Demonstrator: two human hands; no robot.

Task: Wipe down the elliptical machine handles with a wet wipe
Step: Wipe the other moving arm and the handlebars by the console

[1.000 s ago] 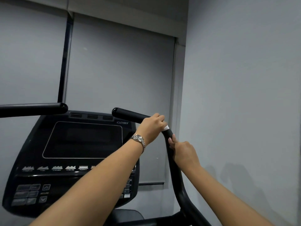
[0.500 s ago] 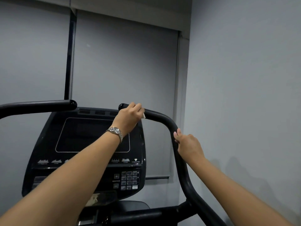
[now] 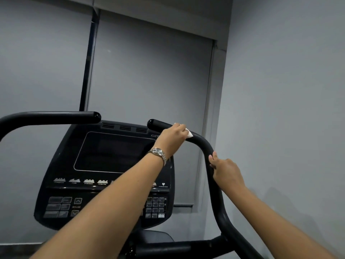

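**Fig. Wiping the top run of the right handle.** The right handle (image 3: 218, 200) is a black tube bent from a short horizontal run into a long downward leg. The left hand (image 3: 173, 139) is curled over the horizontal run and presses the wet wipe (image 3: 189, 134) onto it; only a white corner of the wipe shows past the fingers. The right hand (image 3: 226, 171) wraps the leg just below the bend, with the thumb lying up along the tube.

Probable faults, greatest first:
- If this is a swinging arm, it could shift under the stroke if the steadying right hand slackens.
- The underside of the tube and its end cap (image 3: 151, 123) may be missed, since the wipe appears bunched beneath the palm.
- The wipe may slip out sideways, as little of it is gripped.
- The left handle (image 3: 56, 117) is free of either hand and could be forgotten.

Setting: a plain grey wall (image 3: 280, 90) stands on the right. Drawn roller blinds (image 3: 149, 81) hang behind the machine. The dark console (image 3: 112, 152) sits between the two handles, with its keypad (image 3: 155, 206) below the screen. A metal wristwatch (image 3: 158, 153) is on the left wrist.
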